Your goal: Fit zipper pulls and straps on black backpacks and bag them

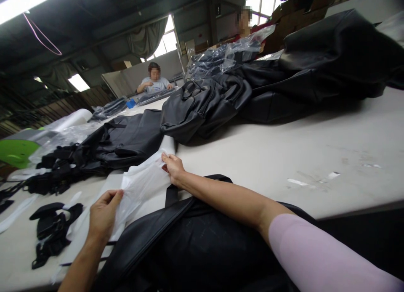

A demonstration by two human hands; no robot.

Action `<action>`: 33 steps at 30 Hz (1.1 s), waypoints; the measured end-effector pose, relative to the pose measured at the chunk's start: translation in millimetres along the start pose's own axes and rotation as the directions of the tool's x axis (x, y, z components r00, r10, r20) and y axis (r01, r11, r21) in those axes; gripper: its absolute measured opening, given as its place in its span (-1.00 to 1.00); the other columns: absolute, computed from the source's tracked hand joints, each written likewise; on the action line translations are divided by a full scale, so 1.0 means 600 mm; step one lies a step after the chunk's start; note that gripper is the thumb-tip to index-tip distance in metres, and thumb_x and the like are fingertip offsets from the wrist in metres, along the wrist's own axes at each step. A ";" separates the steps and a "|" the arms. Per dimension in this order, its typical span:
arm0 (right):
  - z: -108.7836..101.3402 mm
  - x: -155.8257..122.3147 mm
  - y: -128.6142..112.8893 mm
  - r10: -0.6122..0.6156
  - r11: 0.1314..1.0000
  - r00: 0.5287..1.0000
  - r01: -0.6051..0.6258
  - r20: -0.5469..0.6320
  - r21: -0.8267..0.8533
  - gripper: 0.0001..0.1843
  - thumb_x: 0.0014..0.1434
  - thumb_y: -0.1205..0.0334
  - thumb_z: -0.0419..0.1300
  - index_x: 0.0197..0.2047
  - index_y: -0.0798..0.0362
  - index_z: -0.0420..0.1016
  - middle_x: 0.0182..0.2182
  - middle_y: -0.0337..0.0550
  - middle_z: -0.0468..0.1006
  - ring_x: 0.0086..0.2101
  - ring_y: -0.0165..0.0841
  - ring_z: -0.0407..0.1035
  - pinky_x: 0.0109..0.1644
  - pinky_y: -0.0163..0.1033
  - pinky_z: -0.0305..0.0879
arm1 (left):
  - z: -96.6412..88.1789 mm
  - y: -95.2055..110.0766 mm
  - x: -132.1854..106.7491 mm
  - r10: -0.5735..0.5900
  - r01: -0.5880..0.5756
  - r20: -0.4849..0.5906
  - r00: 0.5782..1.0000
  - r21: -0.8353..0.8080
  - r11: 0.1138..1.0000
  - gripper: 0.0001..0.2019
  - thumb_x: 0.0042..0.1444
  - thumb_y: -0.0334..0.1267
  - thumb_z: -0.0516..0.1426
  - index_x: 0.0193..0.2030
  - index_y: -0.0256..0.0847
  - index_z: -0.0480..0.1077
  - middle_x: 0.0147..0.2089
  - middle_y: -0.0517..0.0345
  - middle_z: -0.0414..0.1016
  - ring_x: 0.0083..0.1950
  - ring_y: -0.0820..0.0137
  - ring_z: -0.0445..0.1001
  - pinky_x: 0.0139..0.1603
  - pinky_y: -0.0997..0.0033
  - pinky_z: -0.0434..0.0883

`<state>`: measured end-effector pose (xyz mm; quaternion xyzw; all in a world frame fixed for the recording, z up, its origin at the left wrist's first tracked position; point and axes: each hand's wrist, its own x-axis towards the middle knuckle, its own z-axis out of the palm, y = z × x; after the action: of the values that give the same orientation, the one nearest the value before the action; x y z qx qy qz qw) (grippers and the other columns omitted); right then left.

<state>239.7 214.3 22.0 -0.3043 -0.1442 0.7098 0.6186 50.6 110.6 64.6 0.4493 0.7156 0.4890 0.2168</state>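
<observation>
A thin white translucent sheet, of tissue paper or plastic film, is stretched between my two hands. My left hand pinches its near left edge between thumb and fingers. At its far right end my right hand grips it, fingers curled. More white sheets lie flat on the table below. Right in front of me is an open black bag with dark lining, its strap rising under my right forearm. Black straps with buckles rest left of my left hand.
Black leather-look bags are heaped across the table, with another flat bag and a strap pile at left. Clear plastic wrap lies at the back. One person sits across the table; another is behind the heap.
</observation>
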 end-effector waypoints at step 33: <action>-0.005 -0.050 0.000 -0.020 0.756 0.950 0.218 0.311 -0.617 -0.80 -0.23 0.34 0.50 -0.57 0.16 0.55 -0.55 -0.10 0.57 -0.52 -0.34 0.40 -0.48 -0.33 0.28 | 0.013 -0.009 0.014 -0.138 0.110 0.057 0.989 0.344 0.932 -0.16 -0.03 -0.22 0.37 0.36 -0.37 0.14 0.25 -0.30 0.34 0.29 -0.04 0.35 0.35 -0.16 0.27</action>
<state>243.1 184.9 27.1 -0.3825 -0.4858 0.6119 0.4933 49.8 121.2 57.4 0.4532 0.8069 0.3249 0.1949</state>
